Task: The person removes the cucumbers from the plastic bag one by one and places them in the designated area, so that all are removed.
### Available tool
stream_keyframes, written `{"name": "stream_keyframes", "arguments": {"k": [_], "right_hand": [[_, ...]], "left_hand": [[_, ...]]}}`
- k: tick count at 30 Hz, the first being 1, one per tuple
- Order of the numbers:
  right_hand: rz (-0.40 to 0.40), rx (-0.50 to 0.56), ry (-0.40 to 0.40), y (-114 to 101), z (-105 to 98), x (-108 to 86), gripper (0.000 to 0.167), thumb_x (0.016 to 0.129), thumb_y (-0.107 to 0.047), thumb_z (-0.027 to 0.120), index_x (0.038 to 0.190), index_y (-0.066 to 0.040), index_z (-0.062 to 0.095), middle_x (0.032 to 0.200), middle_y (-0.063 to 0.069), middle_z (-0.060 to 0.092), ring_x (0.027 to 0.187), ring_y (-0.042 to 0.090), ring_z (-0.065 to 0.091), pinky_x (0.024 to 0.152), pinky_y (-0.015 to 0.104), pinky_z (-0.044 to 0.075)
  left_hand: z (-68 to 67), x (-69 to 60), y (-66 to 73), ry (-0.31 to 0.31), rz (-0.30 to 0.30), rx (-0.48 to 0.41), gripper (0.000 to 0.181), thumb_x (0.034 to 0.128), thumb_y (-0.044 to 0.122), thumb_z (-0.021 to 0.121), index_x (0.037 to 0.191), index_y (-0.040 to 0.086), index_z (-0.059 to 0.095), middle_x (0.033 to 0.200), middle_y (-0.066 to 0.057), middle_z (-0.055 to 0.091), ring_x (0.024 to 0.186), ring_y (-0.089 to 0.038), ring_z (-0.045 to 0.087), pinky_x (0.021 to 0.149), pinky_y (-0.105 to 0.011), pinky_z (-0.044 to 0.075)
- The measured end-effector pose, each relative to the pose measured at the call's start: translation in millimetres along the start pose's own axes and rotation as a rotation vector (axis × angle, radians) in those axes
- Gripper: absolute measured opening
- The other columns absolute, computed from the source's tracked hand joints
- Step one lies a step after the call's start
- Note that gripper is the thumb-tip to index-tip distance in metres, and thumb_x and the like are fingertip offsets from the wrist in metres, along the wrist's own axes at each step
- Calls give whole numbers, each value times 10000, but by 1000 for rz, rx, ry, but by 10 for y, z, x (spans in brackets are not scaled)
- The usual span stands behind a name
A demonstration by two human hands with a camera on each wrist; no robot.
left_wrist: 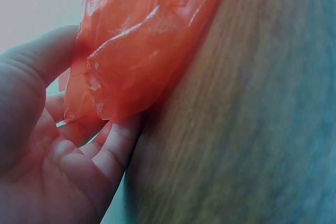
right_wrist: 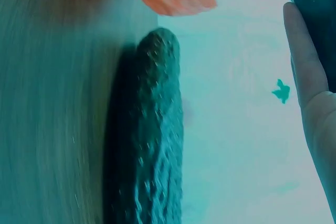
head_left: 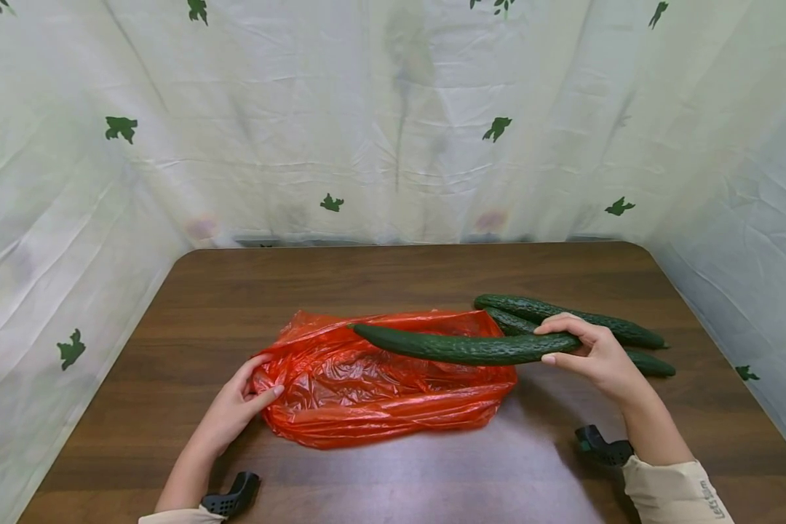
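Observation:
A long dark green cucumber [head_left: 458,348] is held near its right end by my right hand [head_left: 592,353], thumb below and fingers above. Its thin left end reaches over the mouth of a red plastic bag [head_left: 380,415], which lies on its side, spread wide. At the bag's left edge, my left hand [head_left: 232,407] pinches the thin plastic between thumb and fingers. The left wrist view shows the bag's film [left_wrist: 126,61] between that thumb and the fingers. Behind my right hand, two more cucumbers [head_left: 563,313] lie on the table; one appears close in the right wrist view [right_wrist: 157,129].
The brown wooden table [head_left: 249,284] has rounded far corners. White curtains [head_left: 367,145] with green leaf prints hang behind it and along both sides. A black wrist device [head_left: 232,495] sits at my left wrist, and another black device [head_left: 602,447] at my right.

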State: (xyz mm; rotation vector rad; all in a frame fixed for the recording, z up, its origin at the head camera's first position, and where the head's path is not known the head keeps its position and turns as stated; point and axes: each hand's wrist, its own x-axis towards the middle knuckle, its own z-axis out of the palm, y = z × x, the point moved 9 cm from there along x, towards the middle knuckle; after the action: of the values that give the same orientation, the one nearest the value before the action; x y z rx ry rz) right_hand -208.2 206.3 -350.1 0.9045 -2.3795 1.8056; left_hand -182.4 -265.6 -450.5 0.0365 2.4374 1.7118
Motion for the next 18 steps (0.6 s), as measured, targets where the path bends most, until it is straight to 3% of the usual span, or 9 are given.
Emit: {"name": "stream_keyframes", "arguments": {"k": [7,12,18], "right_hand": [[-7,-35,35,-85,-178,-195,399,722,193,618,1090,46,565,1129,121,507,1001,121,503,534,250,493],[-34,57,82,-156,-327,-342,409,690,261,583,1068,110,550,1102,123,521,1010,153,493,546,240,489],[-40,90,153,-163,-545,-544,424,691,287,553,1074,106,554,1092,118,521,942,143,505,503,236,443]], "left_hand": [[3,2,2,0,0,-1,615,862,153,611,1360,46,267,1205,-254,440,910,-240,579,698,-291,513],[7,4,8,-3,2,6,610,862,166,612,1355,45,273,1195,-258,446,902,-221,581,700,-287,511],[-2,3,-16,-4,-11,2,607,861,198,615,1348,62,279,1205,-254,441,913,-225,583,716,-300,508]]}}
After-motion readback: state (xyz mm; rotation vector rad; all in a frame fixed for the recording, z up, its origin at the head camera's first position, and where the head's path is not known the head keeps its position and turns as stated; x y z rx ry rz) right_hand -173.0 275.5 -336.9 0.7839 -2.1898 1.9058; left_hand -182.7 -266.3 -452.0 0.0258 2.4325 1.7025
